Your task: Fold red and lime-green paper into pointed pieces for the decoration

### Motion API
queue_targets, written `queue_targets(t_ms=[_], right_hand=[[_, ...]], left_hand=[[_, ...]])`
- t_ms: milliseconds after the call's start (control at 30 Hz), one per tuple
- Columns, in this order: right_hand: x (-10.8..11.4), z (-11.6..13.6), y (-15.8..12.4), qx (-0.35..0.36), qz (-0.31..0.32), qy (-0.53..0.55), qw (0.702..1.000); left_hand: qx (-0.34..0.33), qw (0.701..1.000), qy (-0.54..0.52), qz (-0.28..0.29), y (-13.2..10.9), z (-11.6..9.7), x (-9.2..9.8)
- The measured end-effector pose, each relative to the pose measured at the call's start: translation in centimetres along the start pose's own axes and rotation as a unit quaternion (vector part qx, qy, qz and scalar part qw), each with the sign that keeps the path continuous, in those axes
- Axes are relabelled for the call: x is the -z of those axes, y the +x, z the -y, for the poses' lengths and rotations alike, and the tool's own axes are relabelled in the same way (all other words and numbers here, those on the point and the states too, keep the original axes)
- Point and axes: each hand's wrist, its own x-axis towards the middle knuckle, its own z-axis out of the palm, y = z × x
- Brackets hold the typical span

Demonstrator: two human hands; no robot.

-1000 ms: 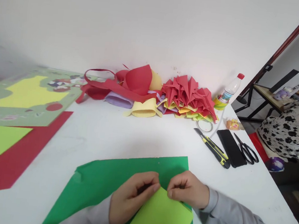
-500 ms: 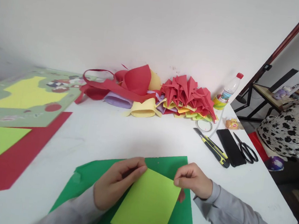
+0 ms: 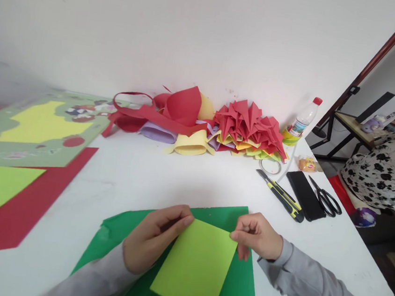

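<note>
A lime-green sheet of paper [image 3: 196,265] is held up over a larger green sheet [image 3: 235,291] on the white table. My left hand [image 3: 154,240] pinches its upper left corner between thumb and fingers. At the upper right corner, my right hand [image 3: 257,236] has the same sheet between thumb and forefinger, its lower fingers partly behind the paper. The sheet's lower edge bows slightly, and all of it shows in view.
Red folded paper [image 3: 246,120] and curled strips lie along the wall. Right of them are a bottle [image 3: 304,117], a tape roll [image 3: 269,166], a cutter [image 3: 280,194], a black case [image 3: 305,195] and scissors [image 3: 324,197]. Red card [image 3: 43,202] lies left.
The lime-green sheet has risen slightly, so its lower edge now shows whole. Both hands still hold its top corners. The view has shifted a little.
</note>
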Motion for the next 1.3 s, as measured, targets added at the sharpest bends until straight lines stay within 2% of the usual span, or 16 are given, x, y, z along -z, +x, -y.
queue_targets(t_ms=[267, 367, 500, 667, 1067, 1300], right_hand=[[-0.04, 0.18, -0.14, 0.019, -0.032, -0.034, 0.999], [0.05, 0.19, -0.07, 0.028, -0.068, -0.025, 0.997], [0.44, 0.16, 0.08, 0.055, -0.123, -0.017, 0.991], [0.47, 0.16, 0.03, 0.065, -0.116, -0.034, 0.991], [0.47, 0.14, -0.26, 0.116, -0.138, -0.153, 0.972], [0.44, -0.14, 0.04, 0.113, -0.119, -0.101, 0.981]], left_hand=[[0.03, 0.999, -0.023, -0.002, 0.19, 0.25, -0.12], [0.065, 0.996, -0.053, -0.024, 0.1, -0.17, -0.38], [0.09, 0.994, -0.055, -0.016, -0.08, -0.45, -0.67], [0.092, 0.994, -0.033, -0.04, 0.09, -0.35, -0.51], [0.15, 0.98, -0.109, -0.074, 0.22, -0.49, -0.69], [0.195, 0.97, -0.138, -0.053, 0.14, -0.47, -0.81]])
